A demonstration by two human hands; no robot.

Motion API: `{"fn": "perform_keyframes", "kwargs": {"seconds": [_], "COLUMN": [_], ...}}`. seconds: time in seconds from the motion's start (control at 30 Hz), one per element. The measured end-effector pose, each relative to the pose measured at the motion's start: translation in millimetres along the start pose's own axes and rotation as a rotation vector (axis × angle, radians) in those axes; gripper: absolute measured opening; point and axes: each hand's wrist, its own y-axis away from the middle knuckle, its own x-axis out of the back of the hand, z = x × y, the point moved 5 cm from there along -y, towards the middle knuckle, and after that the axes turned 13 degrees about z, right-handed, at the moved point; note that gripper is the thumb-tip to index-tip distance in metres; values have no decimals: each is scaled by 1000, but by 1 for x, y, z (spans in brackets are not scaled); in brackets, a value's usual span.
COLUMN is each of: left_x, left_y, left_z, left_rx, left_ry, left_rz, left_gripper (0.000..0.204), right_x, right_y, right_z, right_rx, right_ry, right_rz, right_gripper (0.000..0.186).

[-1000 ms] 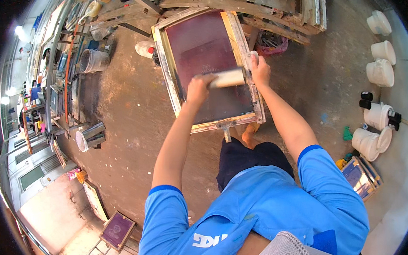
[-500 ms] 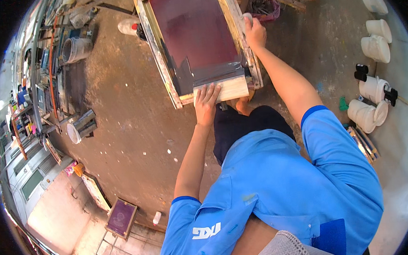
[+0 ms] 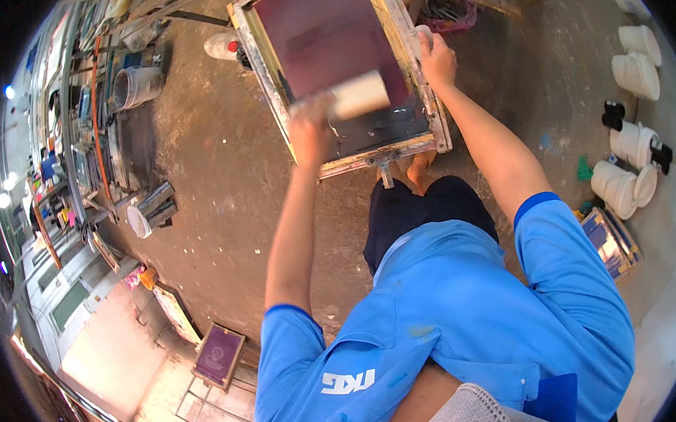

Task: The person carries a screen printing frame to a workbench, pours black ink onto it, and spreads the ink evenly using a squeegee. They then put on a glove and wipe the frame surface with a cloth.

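A wooden-framed printing screen (image 3: 419, 146) lies in front of me, with maroon mesh (image 3: 326, 38) and dark, wet-looking ink (image 3: 372, 134) at its near end. My left hand (image 3: 311, 129), smeared by motion, is closed on the left end of a squeegee (image 3: 362, 95). The squeegee's pale wooden handle hangs tilted over the lower part of the mesh, its right end farther from me. My right hand (image 3: 439, 62) is closed at the frame's right side, around a small whitish thing (image 3: 423, 32) that its fingers partly hide.
White buckets (image 3: 634, 146) stand along the right wall. A grey bucket (image 3: 138, 86) sits by the cluttered racks at left. Behind the frame are a white jug with a red cap (image 3: 222, 46) and a pink bag (image 3: 453, 12). Another purple screen (image 3: 220, 356) rests at lower left.
My left hand has lifted the squeegee from the frame's near end and carried it away from me over the mesh, tilting it. My right hand stays at the frame's right side.
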Motion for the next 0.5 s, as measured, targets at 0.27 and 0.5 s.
{"fn": "perform_keyframes", "kwargs": {"seconds": [0.27, 0.5], "left_x": [-47, -38], "left_y": [-124, 5], "left_z": [-78, -42], "left_rx": [201, 215], "left_ry": [-130, 40], "left_rz": [-89, -18], "left_gripper": [44, 49], "right_x": [9, 4], "right_y": [1, 3], "right_z": [-2, -4], "right_rx": [-18, -1], "right_ry": [1, -63], "right_rz": [-24, 26], "right_gripper": [47, 46]}}
